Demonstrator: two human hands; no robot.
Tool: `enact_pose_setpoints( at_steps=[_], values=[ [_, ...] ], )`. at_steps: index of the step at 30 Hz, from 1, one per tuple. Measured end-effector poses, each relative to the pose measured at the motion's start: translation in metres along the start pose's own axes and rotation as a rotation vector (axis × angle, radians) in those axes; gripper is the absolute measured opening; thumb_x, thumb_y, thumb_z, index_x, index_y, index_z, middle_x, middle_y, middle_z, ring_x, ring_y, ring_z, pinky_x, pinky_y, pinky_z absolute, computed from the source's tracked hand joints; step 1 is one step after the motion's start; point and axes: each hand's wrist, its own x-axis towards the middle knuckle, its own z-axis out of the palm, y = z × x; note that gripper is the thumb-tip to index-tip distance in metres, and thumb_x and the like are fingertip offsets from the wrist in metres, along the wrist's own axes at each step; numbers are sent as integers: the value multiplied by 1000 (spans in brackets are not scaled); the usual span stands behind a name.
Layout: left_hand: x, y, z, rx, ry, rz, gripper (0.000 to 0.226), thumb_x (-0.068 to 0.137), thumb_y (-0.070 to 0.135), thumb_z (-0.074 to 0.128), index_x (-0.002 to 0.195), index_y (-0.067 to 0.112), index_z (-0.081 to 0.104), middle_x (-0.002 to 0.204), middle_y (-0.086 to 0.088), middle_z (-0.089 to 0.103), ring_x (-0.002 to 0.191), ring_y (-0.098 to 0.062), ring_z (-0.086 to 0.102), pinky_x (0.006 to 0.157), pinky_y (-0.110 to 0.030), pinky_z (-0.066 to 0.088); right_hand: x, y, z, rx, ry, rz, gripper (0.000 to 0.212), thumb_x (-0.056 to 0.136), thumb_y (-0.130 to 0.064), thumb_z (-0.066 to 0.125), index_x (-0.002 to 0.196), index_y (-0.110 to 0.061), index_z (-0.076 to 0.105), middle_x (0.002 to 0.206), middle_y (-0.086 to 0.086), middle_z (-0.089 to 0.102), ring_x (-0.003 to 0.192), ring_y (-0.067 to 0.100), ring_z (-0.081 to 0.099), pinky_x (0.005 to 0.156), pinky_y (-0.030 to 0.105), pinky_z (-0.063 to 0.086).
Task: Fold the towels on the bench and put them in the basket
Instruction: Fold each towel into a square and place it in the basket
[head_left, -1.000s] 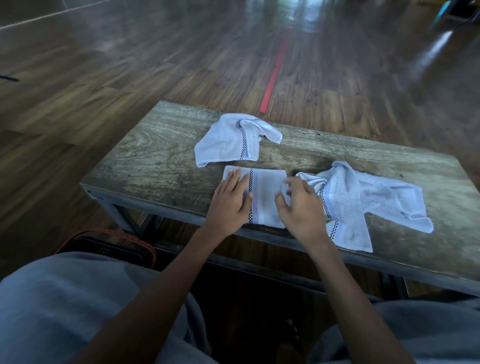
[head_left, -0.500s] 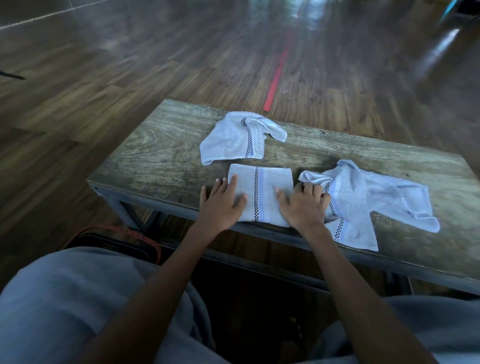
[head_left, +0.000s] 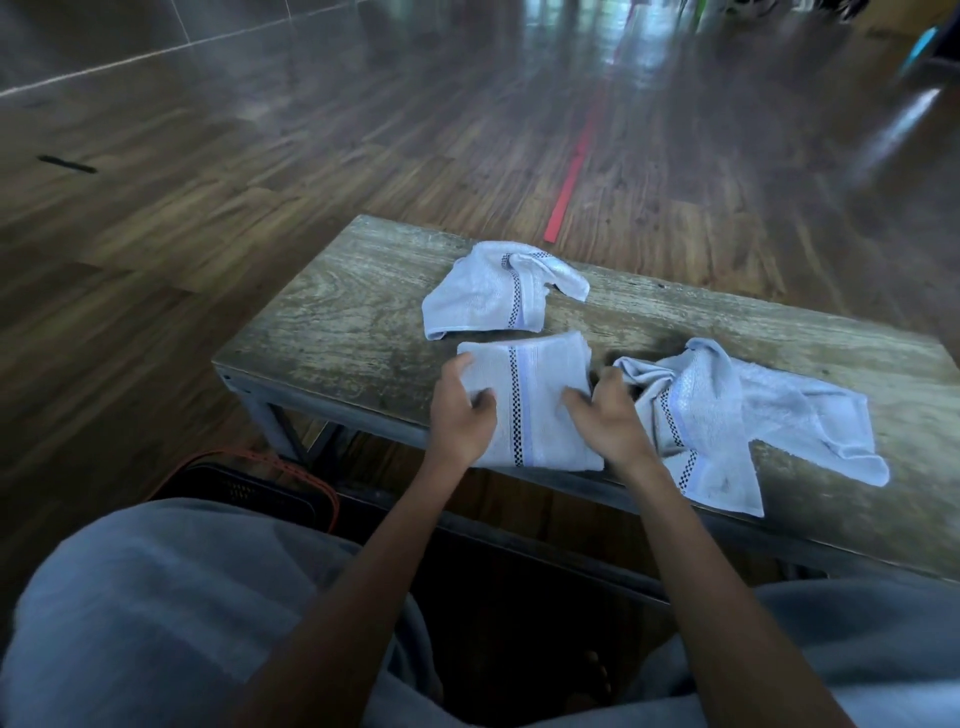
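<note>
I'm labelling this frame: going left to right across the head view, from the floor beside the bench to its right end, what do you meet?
basket → left hand → folded towel → right hand → crumpled towel

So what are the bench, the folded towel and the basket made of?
The bench top looks like weathered, unvarnished wood: swirling grain, grey wear. Its frame seems grey metal, thin and straight. The folded towel looks like terry cotton, nubbly, with a woven checked stripe. The basket is probably plastic: black perforated wall, orange rim.
</note>
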Motion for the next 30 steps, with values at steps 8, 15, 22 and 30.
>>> enact_pose_setpoints(
  at_steps=[8, 15, 22, 30],
  values=[
    [-19, 5, -62, -350, 181, -127, 37, 97, 14, 51, 133, 21, 49, 125, 2, 45, 111, -15, 47, 82, -29, 41, -17, -45, 27, 209, 65, -359, 35, 94, -12, 50, 127, -24, 47, 103, -10, 56, 91, 12, 55, 79, 29, 43],
    [-54, -4, -140, -468, 440, -88, 33, 82, 18, 61, 113, 29, 60, 130, -9, 58, 116, -24, 55, 101, -46, 44, -38, -110, 78, 343, -162, -460, 29, 96, -7, 46, 116, -24, 58, 113, -13, 57, 102, 1, 50, 82, 5, 36],
    [-107, -22, -219, -503, 698, -89, 32, 78, 19, 58, 104, 37, 61, 125, -14, 60, 101, -20, 57, 95, -48, 47, -80, -159, 141, 321, -421, -584, 29, 93, -7, 47, 111, -24, 61, 103, -16, 57, 81, -7, 52, 72, 13, 40],
    [-146, -62, -261, -499, 920, -196, 46, 91, 1, 50, 134, 16, 51, 134, -6, 54, 121, -24, 54, 104, -42, 43, -119, -177, 212, 231, -684, -591, 42, 86, 3, 47, 121, -19, 57, 124, 6, 57, 113, 16, 52, 97, 34, 43]
  ],
)
